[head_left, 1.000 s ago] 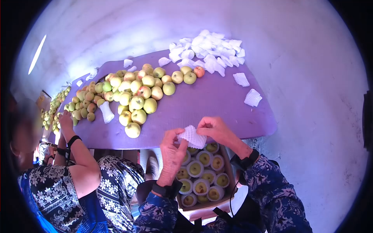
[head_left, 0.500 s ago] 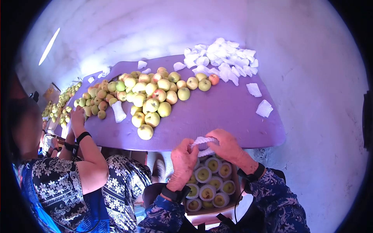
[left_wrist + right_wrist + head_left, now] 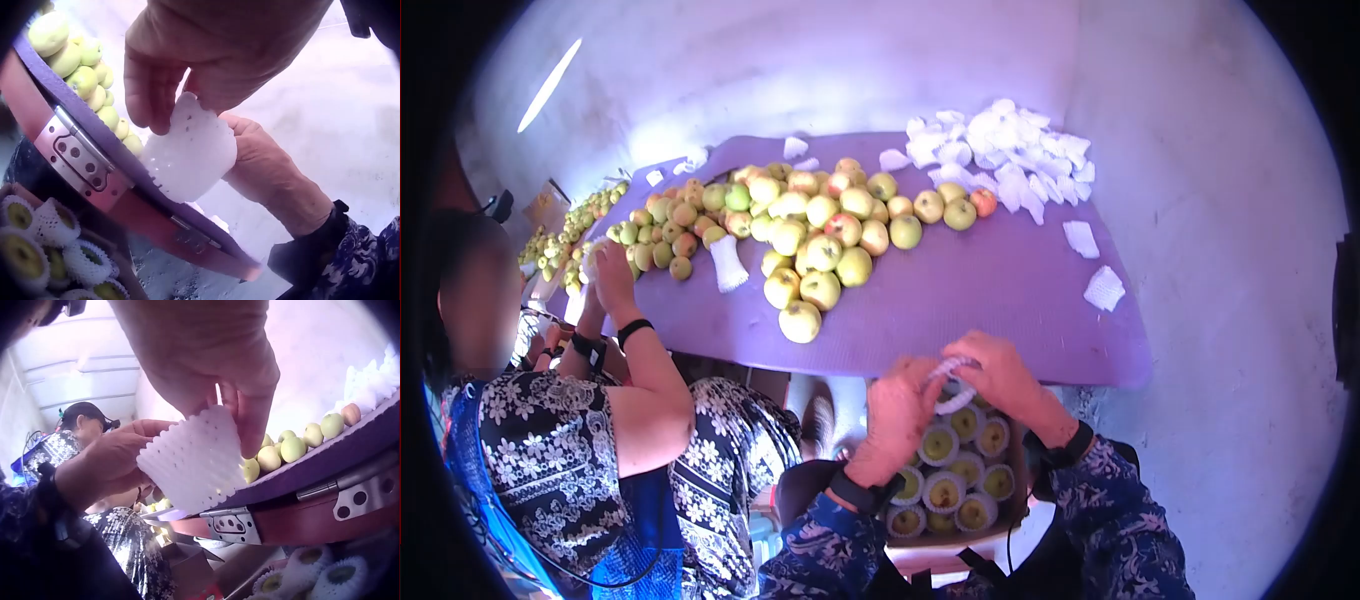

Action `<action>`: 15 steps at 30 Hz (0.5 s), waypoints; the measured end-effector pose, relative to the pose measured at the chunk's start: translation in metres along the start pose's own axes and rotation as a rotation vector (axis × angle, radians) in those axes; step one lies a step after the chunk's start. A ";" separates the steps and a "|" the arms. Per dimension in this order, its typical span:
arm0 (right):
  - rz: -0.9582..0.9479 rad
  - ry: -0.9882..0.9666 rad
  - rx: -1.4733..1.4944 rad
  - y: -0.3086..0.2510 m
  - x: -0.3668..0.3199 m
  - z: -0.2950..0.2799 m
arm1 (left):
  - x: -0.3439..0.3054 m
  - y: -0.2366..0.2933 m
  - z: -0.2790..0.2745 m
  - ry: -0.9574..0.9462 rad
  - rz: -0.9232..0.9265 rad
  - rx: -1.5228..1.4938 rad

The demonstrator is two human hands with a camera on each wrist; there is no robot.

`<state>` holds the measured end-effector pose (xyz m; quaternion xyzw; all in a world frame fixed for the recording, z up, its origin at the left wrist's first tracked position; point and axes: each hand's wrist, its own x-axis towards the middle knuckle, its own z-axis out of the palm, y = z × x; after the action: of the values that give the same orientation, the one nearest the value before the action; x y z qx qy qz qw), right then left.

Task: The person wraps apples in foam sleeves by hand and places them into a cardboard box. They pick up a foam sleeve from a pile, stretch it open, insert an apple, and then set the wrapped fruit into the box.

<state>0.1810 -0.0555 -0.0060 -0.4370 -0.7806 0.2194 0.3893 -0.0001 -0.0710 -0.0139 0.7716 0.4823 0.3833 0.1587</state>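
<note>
A white foam net sleeve [image 3: 956, 402] is stretched between my two hands, its mouth spread into a ring in the head view. My left hand [image 3: 897, 410] pinches one side of its rim, and my right hand [image 3: 1003, 378] pinches the opposite side. Seen from the left wrist, the foam sleeve [image 3: 194, 153] hangs below the fingers with nothing visible inside. Beneath the hands stands a cardboard box [image 3: 1017, 490] of apples [image 3: 945, 490], each in a foam net.
A purple padded table [image 3: 970, 300] carries a heap of bare yellow-green apples [image 3: 820, 255]. Behind them lies a pile of foam nets [image 3: 1025, 150], with two loose nets near the right edge. Another person [image 3: 640, 420] works at the left, reaching towards the apples.
The foam net went from flattened to spread into a ring between my fingers. The head view has swung left, shifting the scene rightward. The other person's hand now holds something white.
</note>
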 end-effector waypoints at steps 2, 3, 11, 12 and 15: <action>0.017 0.012 0.058 0.005 0.001 0.007 | -0.001 -0.015 0.005 0.003 0.060 -0.043; 0.059 -0.018 0.086 -0.001 0.002 0.006 | -0.002 -0.014 0.004 -0.037 -0.017 -0.039; 0.011 0.077 0.179 -0.010 0.020 0.009 | 0.013 -0.009 -0.013 0.194 -0.072 -0.114; -0.037 0.086 0.114 -0.007 0.022 0.009 | 0.013 -0.009 -0.015 0.210 -0.086 -0.090; 0.096 0.039 -0.038 -0.005 0.018 0.004 | 0.013 -0.008 -0.015 0.201 -0.083 -0.062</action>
<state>0.1693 -0.0422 0.0022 -0.4855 -0.7551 0.2142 0.3851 -0.0133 -0.0577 -0.0034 0.7032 0.5151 0.4668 0.1491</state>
